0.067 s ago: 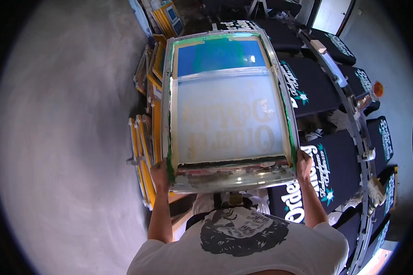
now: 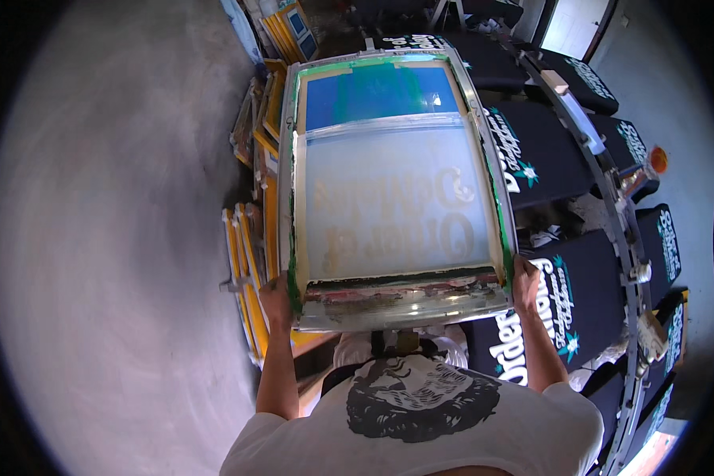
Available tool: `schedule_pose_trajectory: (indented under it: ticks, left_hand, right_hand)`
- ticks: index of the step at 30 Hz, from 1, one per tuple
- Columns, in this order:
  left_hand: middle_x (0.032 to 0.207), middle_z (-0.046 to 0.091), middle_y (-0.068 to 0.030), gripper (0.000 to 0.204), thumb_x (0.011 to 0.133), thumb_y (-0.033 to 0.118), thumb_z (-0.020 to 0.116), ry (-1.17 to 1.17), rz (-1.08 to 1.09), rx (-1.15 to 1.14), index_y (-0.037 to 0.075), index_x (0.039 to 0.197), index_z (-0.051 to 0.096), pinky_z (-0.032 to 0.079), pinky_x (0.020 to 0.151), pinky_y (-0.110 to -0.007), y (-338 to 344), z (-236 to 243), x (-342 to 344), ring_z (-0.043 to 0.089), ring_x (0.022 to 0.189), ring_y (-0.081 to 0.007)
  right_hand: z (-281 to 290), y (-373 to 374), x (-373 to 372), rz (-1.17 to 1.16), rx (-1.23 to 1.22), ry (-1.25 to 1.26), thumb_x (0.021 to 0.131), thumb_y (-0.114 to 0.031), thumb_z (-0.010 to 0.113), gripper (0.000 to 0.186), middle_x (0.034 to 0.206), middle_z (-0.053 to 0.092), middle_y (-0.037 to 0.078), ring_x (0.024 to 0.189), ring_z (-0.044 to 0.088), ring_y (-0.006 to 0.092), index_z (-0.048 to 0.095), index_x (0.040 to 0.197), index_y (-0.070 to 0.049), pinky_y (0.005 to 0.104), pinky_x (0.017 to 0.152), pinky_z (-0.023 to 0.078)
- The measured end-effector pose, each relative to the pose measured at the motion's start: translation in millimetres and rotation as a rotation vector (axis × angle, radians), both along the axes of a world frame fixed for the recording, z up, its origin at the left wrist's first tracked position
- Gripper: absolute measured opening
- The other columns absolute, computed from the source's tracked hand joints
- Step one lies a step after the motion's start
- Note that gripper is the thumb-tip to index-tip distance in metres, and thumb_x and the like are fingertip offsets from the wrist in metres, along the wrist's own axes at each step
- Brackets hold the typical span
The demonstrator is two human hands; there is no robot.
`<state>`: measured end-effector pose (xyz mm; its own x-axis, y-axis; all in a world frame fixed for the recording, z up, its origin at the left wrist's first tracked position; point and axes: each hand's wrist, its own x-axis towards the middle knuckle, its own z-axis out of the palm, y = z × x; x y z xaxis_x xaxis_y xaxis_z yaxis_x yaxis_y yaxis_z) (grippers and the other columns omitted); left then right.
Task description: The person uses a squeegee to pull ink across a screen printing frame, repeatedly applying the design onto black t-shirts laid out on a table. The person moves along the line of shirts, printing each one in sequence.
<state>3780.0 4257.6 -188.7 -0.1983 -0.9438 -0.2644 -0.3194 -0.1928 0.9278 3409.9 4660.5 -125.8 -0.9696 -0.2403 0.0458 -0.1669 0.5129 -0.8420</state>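
A large silkscreen frame [image 2: 403, 198] is held out before my body, its near edge close to my waist. Pale mesh with faint mirrored lettering fills most of it, and a blue strip crosses the far end. Green and tan tape lines the edges, and reddish-white ink smears the near end. My left hand [image 2: 277, 301] is wrapped round the near left corner. At the near right corner my right hand [image 2: 526, 284] grips the frame's side, thumb showing. Fingertips under the frame are hidden on both sides.
To the right, black shirts [image 2: 583, 274] with white lettering and green leaf prints lie on boards beside a curved metal rail [image 2: 623, 230]. Yellow-edged frames [image 2: 250, 278] lean in a stack to the left. An orange container [image 2: 657, 159] stands beyond the rail. Grey floor [image 2: 127, 238] spreads at left.
The silkscreen frame has risen very slightly in view, with both hands still round it. The shirts and rail at right appear shifted a little to the right.
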Motion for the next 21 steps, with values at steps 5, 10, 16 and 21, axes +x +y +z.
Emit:
schedule_pose_trajectory:
  ticks: [5, 10, 16, 21]
  left_hand:
    - [0.073, 0.068, -0.0090, 0.037, 0.092, 0.026, 0.069, 0.038, 0.042, -0.046, -0.010, 0.089, 0.073, 0.048, 0.065, -0.035, -148.2, -3.8, -92.6, 0.060, 0.068, -0.0154]
    - [0.080, 0.071, -0.0104, 0.039, 0.092, 0.026, 0.070, 0.070, -0.044, -0.017, -0.012, 0.098, 0.073, 0.049, 0.067, -0.034, -303.8, -0.6, -191.7, 0.060, 0.069, -0.0148]
    - [0.081, 0.070, -0.0095, 0.039, 0.093, 0.024, 0.069, 0.235, -0.024, 0.056, -0.014, 0.099, 0.071, 0.049, 0.067, -0.033, -434.8, -16.8, -306.0, 0.061, 0.070, -0.0162]
    - [0.086, 0.070, -0.0109, 0.039, 0.093, 0.024, 0.069, 0.168, -0.099, 0.057, -0.014, 0.102, 0.070, 0.050, 0.070, -0.033, -548.0, -15.9, -419.9, 0.061, 0.075, -0.0174]
  right_hand:
    - [-11.8, -135.5, -93.8, -0.017, -0.031, 0.060, 0.100, -0.024, 0.054, 0.036, 0.066, 0.050, 0.009, 0.069, 0.044, 0.0117, 0.056, 0.083, 0.007, 0.0354, 0.063, 0.042]
    - [22.9, -281.8, -174.4, -0.020, -0.125, -0.003, 0.101, -0.026, 0.055, 0.038, 0.070, 0.056, 0.006, 0.072, 0.046, 0.0109, 0.060, 0.086, 0.008, 0.0324, 0.067, 0.044]
    - [28.5, -397.7, -285.6, -0.073, -0.013, -0.051, 0.101, -0.027, 0.056, 0.039, 0.073, 0.061, 0.005, 0.071, 0.048, 0.0114, 0.064, 0.087, 0.009, 0.0350, 0.066, 0.044]
    - [4.3, -503.0, -400.4, -0.100, -0.108, 0.012, 0.103, -0.023, 0.055, 0.037, 0.073, 0.059, 0.002, 0.071, 0.048, 0.0106, 0.063, 0.087, 0.009, 0.0328, 0.065, 0.043]
